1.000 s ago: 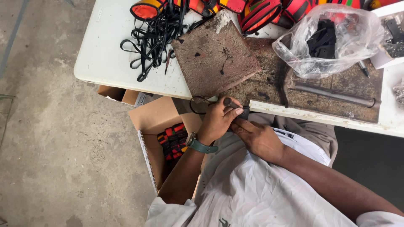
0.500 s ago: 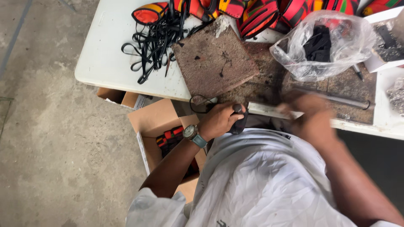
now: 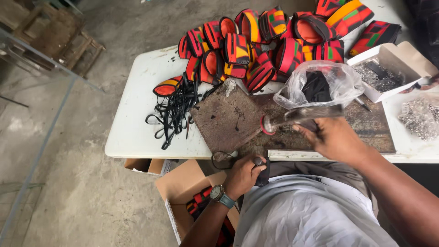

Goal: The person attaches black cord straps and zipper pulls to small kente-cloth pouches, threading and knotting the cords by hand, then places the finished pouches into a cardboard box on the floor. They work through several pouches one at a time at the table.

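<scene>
My right hand (image 3: pixel 336 137) grips a metal hammer (image 3: pixel 274 122) by its handle and holds it above a worn brown board (image 3: pixel 226 116); its round head points left and the tool is blurred. My left hand (image 3: pixel 244 176), with a wristwatch, is closed on a small dark piece (image 3: pixel 262 168) at the near edge of the white table (image 3: pixel 137 119). A thin black loop (image 3: pixel 222 160) hangs beside its fingers. What exactly the dark piece is cannot be made out.
A tangle of black straps (image 3: pixel 176 110) lies left of the board. Several red, orange and black pouches (image 3: pixel 256 45) are heaped behind. A plastic bag (image 3: pixel 320 84), a white box of metal parts (image 3: pixel 388 68) and loose metal bits (image 3: pixel 420 116) sit right. A cardboard box (image 3: pixel 180 192) stands below.
My right hand left the left hand, reached right across the board and now holds the hammer raised. The view tilted up, showing more of the table. The left hand stayed at the table edge.
</scene>
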### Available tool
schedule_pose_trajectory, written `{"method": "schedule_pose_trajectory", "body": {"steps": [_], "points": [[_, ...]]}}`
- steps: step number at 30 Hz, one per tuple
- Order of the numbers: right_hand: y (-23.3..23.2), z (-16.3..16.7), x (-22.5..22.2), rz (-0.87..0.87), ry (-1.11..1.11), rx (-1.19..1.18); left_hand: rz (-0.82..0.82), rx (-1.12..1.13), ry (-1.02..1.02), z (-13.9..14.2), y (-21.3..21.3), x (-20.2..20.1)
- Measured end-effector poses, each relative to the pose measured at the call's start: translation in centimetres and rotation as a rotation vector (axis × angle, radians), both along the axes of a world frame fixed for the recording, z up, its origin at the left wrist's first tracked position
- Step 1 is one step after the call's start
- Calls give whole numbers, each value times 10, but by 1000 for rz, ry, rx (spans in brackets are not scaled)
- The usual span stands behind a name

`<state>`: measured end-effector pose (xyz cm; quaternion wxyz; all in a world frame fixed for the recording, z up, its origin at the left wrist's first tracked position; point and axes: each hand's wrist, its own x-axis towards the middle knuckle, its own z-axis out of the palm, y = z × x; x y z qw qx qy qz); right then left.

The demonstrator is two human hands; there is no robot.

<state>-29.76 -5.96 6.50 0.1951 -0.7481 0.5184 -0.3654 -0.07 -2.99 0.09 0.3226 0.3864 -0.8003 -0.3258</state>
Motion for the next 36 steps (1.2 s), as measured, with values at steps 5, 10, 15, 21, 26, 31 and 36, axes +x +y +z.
{"method": "schedule_pose_trajectory", "body": {"steps": [5, 10, 15, 21, 26, 31, 36], "points": [[19, -1, 19, 299, 678, -190, 25, -30, -77, 5, 1, -1], [8, 72, -38, -63, 574, -159, -4, -51, 15, 8, -3, -5], [12, 121, -83, -474, 440, -483, -9, -48, 24, 0, 3, -1], [33, 22, 24, 121, 767, -129, 8, -87, 25, -2, 0, -2], [22, -1, -16, -51, 674, -63, 87, -109, 48, -13, 8, -1], [24, -28, -38, 58, 660, -181, 229, 6, 134, -37, 6, -3], [23, -43, -41, 95, 610, -257, 236, -6, 180, -47, 13, -1]]}}
